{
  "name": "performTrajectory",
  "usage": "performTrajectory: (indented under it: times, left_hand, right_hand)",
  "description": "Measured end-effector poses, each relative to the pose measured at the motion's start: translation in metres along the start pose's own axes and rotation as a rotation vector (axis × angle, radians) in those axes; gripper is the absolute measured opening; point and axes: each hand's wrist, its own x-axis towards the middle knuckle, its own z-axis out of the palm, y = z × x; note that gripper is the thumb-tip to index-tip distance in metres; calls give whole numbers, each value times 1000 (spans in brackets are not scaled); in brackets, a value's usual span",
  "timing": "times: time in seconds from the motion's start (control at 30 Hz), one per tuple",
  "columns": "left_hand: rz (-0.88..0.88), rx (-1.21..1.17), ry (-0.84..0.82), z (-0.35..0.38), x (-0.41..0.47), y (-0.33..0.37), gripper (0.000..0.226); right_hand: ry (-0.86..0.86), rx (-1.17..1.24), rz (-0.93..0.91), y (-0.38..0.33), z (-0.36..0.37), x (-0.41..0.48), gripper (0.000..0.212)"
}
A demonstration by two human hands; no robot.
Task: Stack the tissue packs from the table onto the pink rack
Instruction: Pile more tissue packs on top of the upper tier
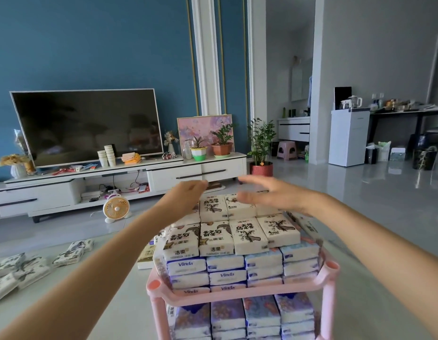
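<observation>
The pink rack (240, 293) stands in front of me, its top shelf piled with blue Vinda packs (225, 276) and a top layer of white tissue packs with black print (247, 235). My left hand (186, 196) hovers over the far left of that top layer, fingers bent down and blurred, holding nothing that I can see. With its fingers stretched out flat, my right hand (267, 195) hovers over the far right packs. More white packs (29, 266) lie on the table at the left. The lower shelf holds blue patterned packs (259, 315).
A gold-and-white pack (145, 257) leans by the rack's left side. Beyond the table are a small orange fan (116, 208) on the floor, a white TV cabinet (124, 177) with a TV, potted plants and a pink stool (286, 149).
</observation>
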Motion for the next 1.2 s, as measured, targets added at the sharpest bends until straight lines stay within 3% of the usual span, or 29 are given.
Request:
performTrajectory:
  times: [0.13, 0.27, 0.5, 0.63, 0.77, 0.93, 1.07, 1.2]
  left_hand:
    - [-118, -297, 202, -6, -6, -14, 48]
    - [-285, -447, 130, 1, -13, -17, 60]
    - [-299, -521, 106, 5, -12, -11, 65]
    - [-304, -601, 180, -1, -17, -17, 68]
    - [-341, -583, 331, -16, -36, -44, 62]
    - [-353, -535, 299, -19, -112, -89, 51]
    - [-415, -539, 260, -23, -179, -119, 31]
    - [-478, -588, 239, -28, -245, -136, 27]
  right_hand:
    - [216, 307, 81, 13, -6, -3, 64]
    - [154, 237, 113, 10, 6, -3, 65]
    - [155, 186, 88, 8, 16, -3, 65]
    - [254, 196, 53, 2, 12, -10, 64]
    - [400, 304, -16, 0, 11, -36, 57]
    - [545, 414, -115, -7, 30, -88, 41]
    - [459, 508, -193, -26, 55, -129, 37]
    - [353, 617, -98, -40, 92, -156, 27]
